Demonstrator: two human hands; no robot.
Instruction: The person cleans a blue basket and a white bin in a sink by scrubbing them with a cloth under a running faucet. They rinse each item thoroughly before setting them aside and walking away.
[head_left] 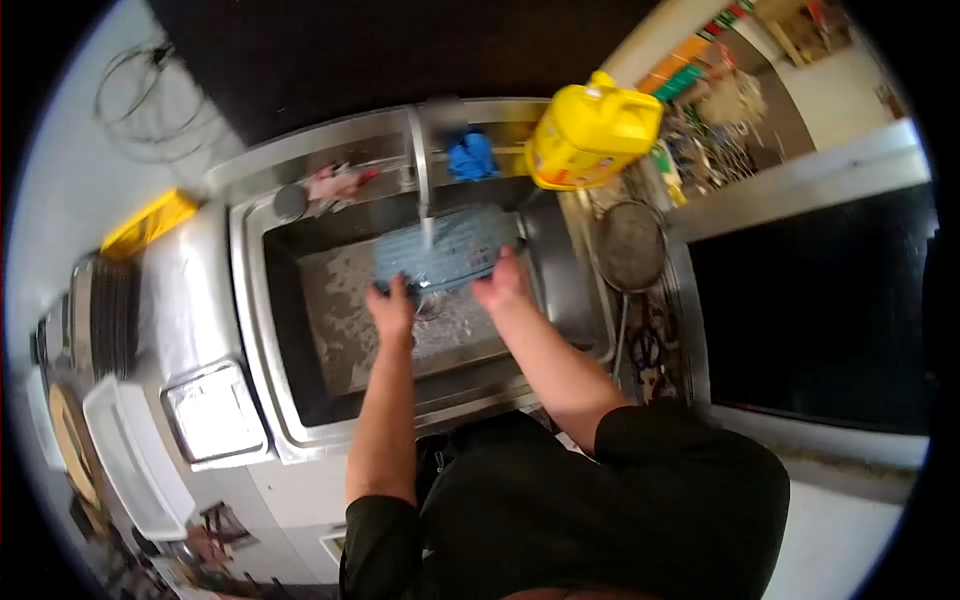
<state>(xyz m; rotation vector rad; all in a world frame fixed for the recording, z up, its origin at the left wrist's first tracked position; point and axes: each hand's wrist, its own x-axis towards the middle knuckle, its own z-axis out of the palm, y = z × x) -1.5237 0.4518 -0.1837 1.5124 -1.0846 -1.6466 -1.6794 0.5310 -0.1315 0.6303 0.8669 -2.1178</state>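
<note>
Both my hands hold a blue-grey, ribbed rectangular tray (460,253) inside the steel sink (400,387). My left hand (391,310) grips its near left corner, fingers curled over the edge. At the near right corner, my right hand (503,285) closes on the rim. Water runs from the faucet (421,165) onto the tray's surface and splashes below it. The undersides of my fingers are partly hidden by the tray. Suds and water patches lie on the sink floor.
A yellow jug (592,138) and a blue cloth-like item (472,157) stand behind the sink. A round strainer (631,246) lies to the right. On the left are a shiny metal tray (214,413), a white bin (137,458) and stacked dark trays (105,315).
</note>
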